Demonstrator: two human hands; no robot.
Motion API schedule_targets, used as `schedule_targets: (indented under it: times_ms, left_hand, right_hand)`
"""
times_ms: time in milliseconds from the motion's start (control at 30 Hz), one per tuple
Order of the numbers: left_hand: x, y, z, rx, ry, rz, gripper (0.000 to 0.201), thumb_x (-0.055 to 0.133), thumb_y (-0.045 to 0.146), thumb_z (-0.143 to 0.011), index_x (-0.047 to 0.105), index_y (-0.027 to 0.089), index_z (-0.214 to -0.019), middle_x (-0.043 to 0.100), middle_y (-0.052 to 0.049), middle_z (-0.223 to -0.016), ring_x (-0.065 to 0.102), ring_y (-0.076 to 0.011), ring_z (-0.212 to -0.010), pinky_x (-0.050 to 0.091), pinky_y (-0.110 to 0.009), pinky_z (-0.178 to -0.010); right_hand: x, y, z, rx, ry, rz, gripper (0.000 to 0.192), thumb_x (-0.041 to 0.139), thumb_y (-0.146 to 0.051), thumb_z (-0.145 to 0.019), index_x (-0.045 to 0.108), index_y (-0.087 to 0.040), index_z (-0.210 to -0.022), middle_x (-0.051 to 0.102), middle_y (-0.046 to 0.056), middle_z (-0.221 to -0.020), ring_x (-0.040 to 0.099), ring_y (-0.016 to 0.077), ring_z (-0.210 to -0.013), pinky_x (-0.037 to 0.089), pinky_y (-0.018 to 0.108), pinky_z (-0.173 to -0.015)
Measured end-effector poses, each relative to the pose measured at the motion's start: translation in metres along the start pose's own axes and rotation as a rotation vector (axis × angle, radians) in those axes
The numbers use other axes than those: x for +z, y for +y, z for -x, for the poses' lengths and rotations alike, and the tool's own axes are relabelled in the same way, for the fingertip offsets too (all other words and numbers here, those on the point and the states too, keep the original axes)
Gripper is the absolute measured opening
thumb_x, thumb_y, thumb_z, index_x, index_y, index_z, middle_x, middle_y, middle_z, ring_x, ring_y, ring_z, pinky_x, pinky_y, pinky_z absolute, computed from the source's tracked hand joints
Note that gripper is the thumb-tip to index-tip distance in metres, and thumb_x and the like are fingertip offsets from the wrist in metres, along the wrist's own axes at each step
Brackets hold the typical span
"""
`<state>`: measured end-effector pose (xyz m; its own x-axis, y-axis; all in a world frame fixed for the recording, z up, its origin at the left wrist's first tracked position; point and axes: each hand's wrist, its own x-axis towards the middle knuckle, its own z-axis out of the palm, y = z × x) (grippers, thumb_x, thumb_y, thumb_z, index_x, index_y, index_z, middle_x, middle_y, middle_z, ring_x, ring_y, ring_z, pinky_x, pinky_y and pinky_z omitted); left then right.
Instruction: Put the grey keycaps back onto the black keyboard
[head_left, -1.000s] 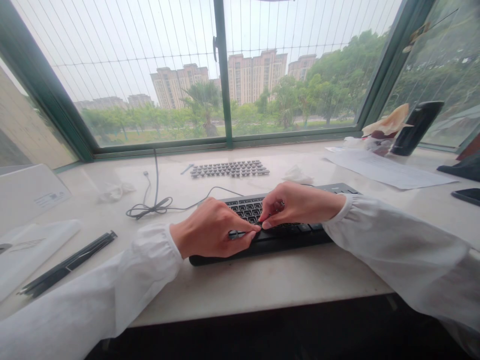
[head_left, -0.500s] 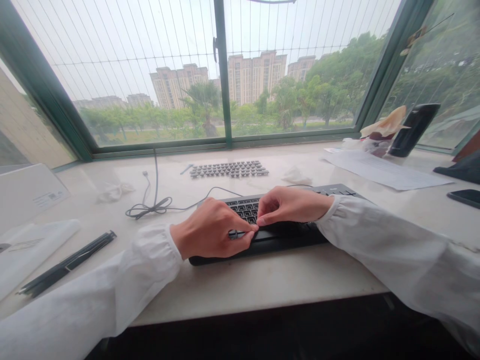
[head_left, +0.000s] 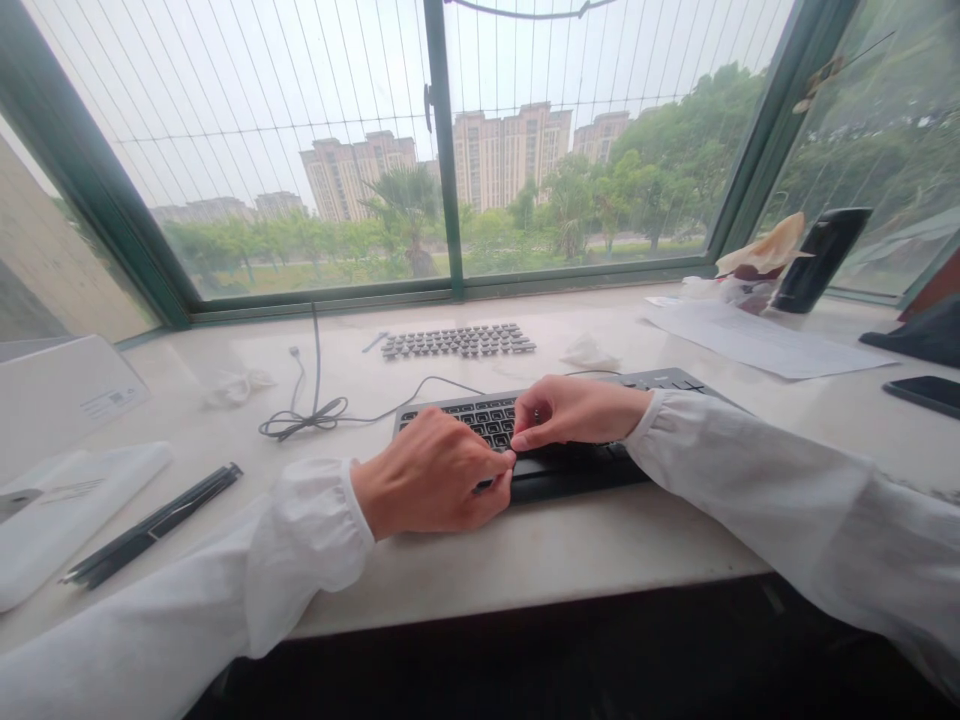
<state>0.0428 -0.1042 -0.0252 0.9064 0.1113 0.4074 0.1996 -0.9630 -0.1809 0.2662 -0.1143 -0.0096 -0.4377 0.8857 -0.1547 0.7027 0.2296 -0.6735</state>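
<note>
Bench scene at a wide window. A black keyboard (head_left: 559, 440) lies flat on the pale counter (head_left: 525, 560), near its front edge and roughly at the middle; many of its sockets stand bare, showing as a light grid at the left part.

Left hand (head_left: 431, 475): curled over the keyboard's front left corner, fingers folded in, thumb tip pressed against the forefinger. A thin dark piece shows just under the thumb; what it is cannot be told.

Right hand (head_left: 574, 412): lies across the middle of the keyboard, fingers bunched, thumb and forefinger pinched together on something too small to make out. The two pinches meet, fingertips touching, over the lower key rows. Both arms wear loose white sleeves (head_left: 757, 470) gathered at the wrist.

Behind the keyboard, well apart from it, loose keycaps (head_left: 457, 340) are set out in neat rows. The keyboard's cable (head_left: 315, 415) runs off to the left and ends in a bundled loop. At far left lie a black strip (head_left: 154, 525), a white bag (head_left: 67, 500) beside it, and a white box (head_left: 64, 385) behind. To the right rear: a paper sheet (head_left: 765, 340), a crumpled tissue (head_left: 592, 352), and a dark upright case (head_left: 821, 258). A phone (head_left: 926, 392) lies at the right edge.
</note>
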Motion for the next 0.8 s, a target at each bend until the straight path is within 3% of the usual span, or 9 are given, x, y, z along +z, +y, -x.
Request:
schedule_targets:
  times_ms: [200, 500, 800]
  left_hand:
    - [0.0009, -0.0007, 0.0003, -0.076, -0.015, 0.007, 0.031, 0.048, 0.025, -0.085, 0.066, 0.02, -0.06, 0.058, 0.002, -0.047, 0.043, -0.0099, -0.038, 0.02, -0.027, -0.044]
    - [0.0027, -0.0001, 0.0013, -0.018, -0.004, -0.016, 0.029, 0.047, 0.025, -0.085, 0.068, 0.019, -0.068, 0.057, 0.002, -0.047, 0.042, -0.0104, -0.038, 0.019, -0.027, -0.044]
    - [0.004, 0.0023, 0.0016, 0.004, -0.015, -0.09, 0.027, 0.046, 0.024, -0.085, 0.067, 0.018, -0.071, 0.054, 0.001, -0.044, 0.041, -0.011, -0.036, 0.017, -0.028, -0.045]
  right_hand:
    - [0.0011, 0.0028, -0.0034, -0.001, 0.022, 0.023, 0.05, 0.07, -0.062, -0.067, 0.068, -0.013, -0.081, 0.059, -0.001, -0.065, 0.047, 0.0096, -0.058, 0.033, 0.023, -0.053]
    - [-0.0001, 0.0045, -0.0026, -0.06, 0.013, 0.079, 0.042, 0.068, -0.054, -0.073, 0.068, -0.013, -0.082, 0.066, 0.002, -0.075, 0.052, 0.0122, -0.067, 0.036, 0.024, -0.06]
    - [0.0076, 0.0018, 0.0016, -0.1, 0.089, 0.085, 0.033, 0.066, -0.046, -0.077, 0.065, -0.014, -0.079, 0.065, 0.001, -0.073, 0.05, 0.0104, -0.063, 0.036, 0.023, -0.058]
